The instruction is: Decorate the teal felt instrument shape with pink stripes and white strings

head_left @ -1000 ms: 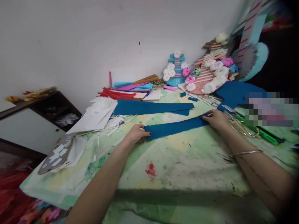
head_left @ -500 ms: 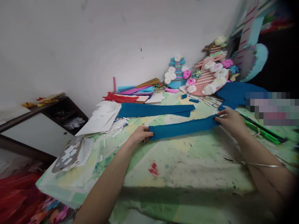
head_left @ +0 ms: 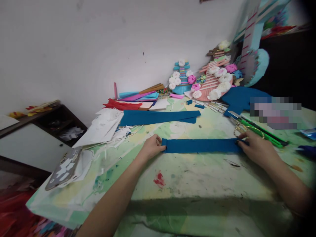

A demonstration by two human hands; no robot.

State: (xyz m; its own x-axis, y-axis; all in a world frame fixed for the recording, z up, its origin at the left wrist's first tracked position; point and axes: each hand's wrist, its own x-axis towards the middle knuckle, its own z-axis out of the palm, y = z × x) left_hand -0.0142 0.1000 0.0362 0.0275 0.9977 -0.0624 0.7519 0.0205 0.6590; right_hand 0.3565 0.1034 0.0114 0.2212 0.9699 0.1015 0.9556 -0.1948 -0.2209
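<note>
In the head view, your left hand [head_left: 153, 147] has thumb and fingers pinched on the left end of a blue strip [head_left: 199, 145], and your right hand [head_left: 255, 146] has its own clamped on the other end. The strip stretches straight between your fingertips, above the stained green cloth [head_left: 192, 181]; whether it touches, I can't tell. Beyond your left fingers lie another blue piece [head_left: 160, 118] and white papers [head_left: 98, 128]; just past your right fingers, a green cutter [head_left: 269, 136]
</note>
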